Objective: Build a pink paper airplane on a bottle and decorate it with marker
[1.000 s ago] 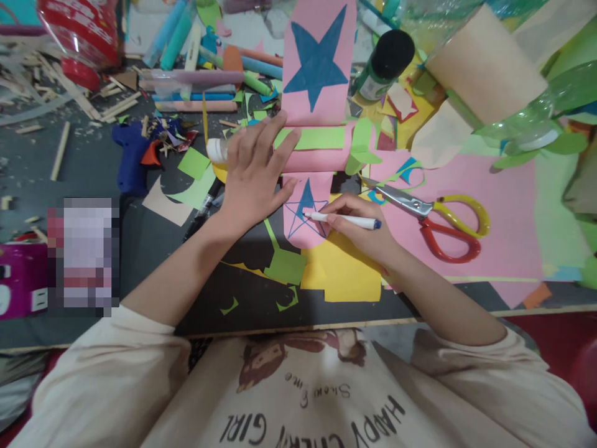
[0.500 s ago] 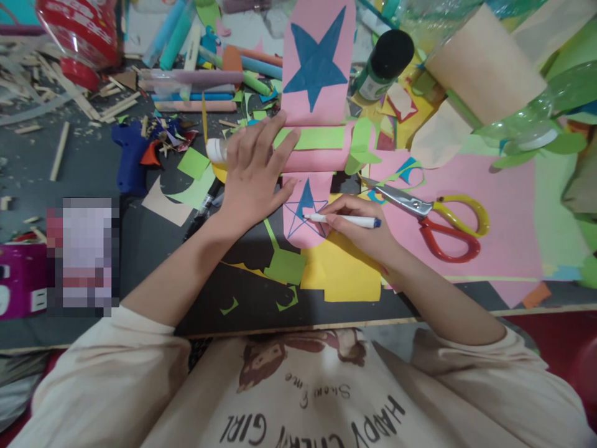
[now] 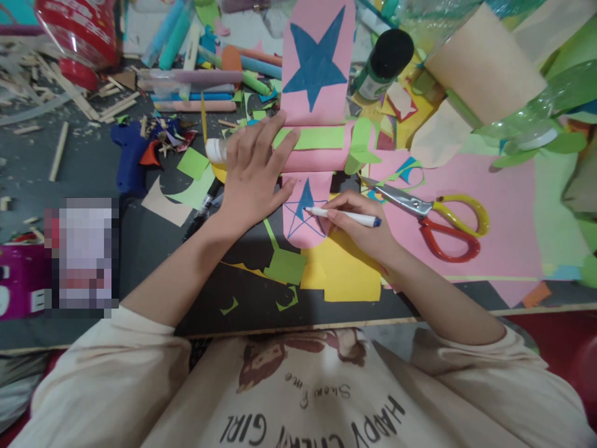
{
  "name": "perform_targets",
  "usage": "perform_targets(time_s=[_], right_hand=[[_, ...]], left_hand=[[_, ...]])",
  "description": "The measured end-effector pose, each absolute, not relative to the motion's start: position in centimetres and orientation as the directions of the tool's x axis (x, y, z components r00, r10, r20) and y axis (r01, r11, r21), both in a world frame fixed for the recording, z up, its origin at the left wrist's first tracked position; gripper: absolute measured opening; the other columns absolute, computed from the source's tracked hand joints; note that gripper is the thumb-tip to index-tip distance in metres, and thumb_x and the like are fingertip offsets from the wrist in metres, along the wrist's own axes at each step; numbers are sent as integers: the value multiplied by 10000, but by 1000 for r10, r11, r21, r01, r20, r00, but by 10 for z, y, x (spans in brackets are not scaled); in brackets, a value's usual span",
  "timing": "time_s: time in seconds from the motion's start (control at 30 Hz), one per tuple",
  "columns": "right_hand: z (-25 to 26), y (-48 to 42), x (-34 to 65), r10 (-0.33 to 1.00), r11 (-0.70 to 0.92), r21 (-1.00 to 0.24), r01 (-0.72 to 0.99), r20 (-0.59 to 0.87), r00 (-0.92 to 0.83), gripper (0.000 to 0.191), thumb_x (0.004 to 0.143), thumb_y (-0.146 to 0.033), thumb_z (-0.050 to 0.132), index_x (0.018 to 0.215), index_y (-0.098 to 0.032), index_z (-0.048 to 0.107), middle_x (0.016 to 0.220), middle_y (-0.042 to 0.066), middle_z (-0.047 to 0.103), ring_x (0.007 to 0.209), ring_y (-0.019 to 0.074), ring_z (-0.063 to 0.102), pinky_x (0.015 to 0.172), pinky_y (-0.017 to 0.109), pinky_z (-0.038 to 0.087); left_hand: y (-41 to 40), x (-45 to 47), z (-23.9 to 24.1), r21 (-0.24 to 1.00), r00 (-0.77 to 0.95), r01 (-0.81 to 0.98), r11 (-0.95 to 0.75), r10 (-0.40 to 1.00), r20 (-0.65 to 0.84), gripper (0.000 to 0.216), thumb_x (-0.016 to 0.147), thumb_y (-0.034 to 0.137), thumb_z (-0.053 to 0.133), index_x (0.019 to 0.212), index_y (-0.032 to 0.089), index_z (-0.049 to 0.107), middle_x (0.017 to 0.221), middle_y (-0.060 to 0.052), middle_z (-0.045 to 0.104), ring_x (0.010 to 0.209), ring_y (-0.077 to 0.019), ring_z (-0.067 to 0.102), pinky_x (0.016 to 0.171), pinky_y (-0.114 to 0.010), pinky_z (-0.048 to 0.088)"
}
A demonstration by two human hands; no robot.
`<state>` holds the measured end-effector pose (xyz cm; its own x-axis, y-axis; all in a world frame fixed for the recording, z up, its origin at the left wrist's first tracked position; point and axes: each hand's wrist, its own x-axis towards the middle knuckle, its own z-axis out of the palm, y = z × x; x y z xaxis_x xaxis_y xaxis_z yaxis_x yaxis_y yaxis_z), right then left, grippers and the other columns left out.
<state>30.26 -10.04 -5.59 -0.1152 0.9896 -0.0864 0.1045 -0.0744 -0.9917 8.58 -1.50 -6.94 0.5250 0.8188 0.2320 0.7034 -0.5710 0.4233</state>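
Observation:
My right hand (image 3: 361,227) pinches a white marker with a blue cap (image 3: 347,216). Its tip rests on a small blue star outline (image 3: 303,211) drawn on a pink paper flap (image 3: 303,233); the star's upper point is filled in. My left hand (image 3: 254,177) lies flat, fingers spread, pressing on the pink paper roll with a green strip (image 3: 317,146) just above the flap. A larger pink flap bearing a solid blue star (image 3: 319,59) extends away from the roll.
Scissors with yellow and red handles (image 3: 438,214) lie right of my hand on a pink sheet (image 3: 494,224). Yellow paper (image 3: 342,274) and green scraps sit below. A blue glue gun (image 3: 128,158), markers, wooden sticks and a black-capped green bottle (image 3: 385,62) crowd the back.
The marker tip has shifted slightly up and right across the small star. My left hand has stayed in place.

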Motion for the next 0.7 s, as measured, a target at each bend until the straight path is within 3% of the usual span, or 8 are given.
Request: perform_targets(time_s=[0.37,0.7], right_hand=[[-56,-101,303,990,-61,-994,94,-72,-118,271,841,-463,736,754,-216,666,660,-5,689,606,139,636,583,290,497],[-57,-104,302,995,7,-986,167,-9,-98,295,863,-506,695,754,-234,663,653,-10,692,603,152,642,579,310,499]], left_hand=[[-15,84,-72,377,532,696,-612,791,301,658,939,603,386,1564,412,310,1619,-19,405,1529,-369,277,1216,-684,168],[-14,84,-71,447,535,673,-589,805,256,678,912,606,402,1554,396,346,1634,-9,378,1544,-394,236,1230,-685,127]])
